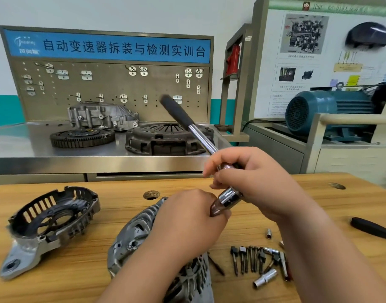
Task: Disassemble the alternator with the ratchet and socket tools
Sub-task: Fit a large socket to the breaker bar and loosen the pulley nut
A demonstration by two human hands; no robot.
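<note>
A workshop: behind, a steel-topped counter (23, 145) carries a pegboard (157, 84) under a blue sign, a cast gearbox housing (102, 115), a toothed flywheel (82, 137) and a clutch cover (163, 138). A blue electric motor (323, 110) sits to the right.

In front is a wooden bench (78, 281). The alternator (133, 232) lies on it at centre, grey and ribbed with vent slots, partly hidden under the left forearm. Its separated end housing (54, 217), slotted round the rim with a mounting lug, rests well to the left.

Above the alternator, the right hand (253, 180) is curled round the ratchet (200, 136) near its head, the black grip pointing up and away. The left hand (187, 221) is closed round the tip of the chrome socket (227, 201) on the ratchet.

A row of bits and small sockets (253, 259) lies to the right, and a black tool handle (373, 229) lies near the edge.
</note>
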